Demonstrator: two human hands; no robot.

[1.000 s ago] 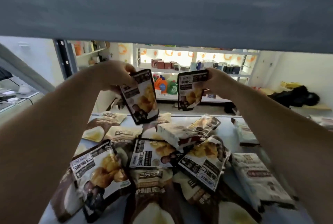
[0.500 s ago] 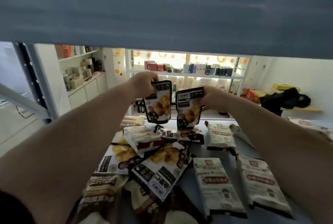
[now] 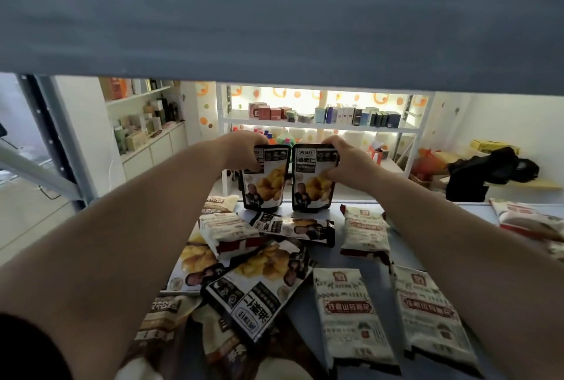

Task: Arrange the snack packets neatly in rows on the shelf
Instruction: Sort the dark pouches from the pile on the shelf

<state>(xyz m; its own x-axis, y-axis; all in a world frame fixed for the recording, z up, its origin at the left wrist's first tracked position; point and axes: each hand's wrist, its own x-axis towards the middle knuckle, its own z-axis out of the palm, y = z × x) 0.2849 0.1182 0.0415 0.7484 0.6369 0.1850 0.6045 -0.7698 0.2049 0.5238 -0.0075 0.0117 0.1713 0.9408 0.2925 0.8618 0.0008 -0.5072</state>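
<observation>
The left forearm reaches forward from the near-left corner of the shelf (image 3: pixel 326 257), stretched almost straight and passing above a loose heap of packets (image 3: pixel 259 288) that lies flat and overlapping on the left half of the shelf. At the shelf's far edge the left hand (image 3: pixel 244 150) is bent down at the wrist. Its fingers curl over the top left corner of the left black packet (image 3: pixel 268 187) and its thumb presses on the printed front, so it grips the packet from above. That packet stands upright with its bottom on the shelf at the far edge. Just beside it, with only a narrow gap, the right black packet (image 3: pixel 311 187) stands the same way, front facing the person. The right hand (image 3: pixel 345 166) mirrors the left: fingers are hooked over the packet's top right corner, the thumb lies across its front, and the wrist is cocked down. The right forearm runs back towards the near-right corner of the shelf, crossing above cream packets (image 3: pixel 351 315) that lie flat on the right half of the shelf, nearer than the two standing ones.
</observation>
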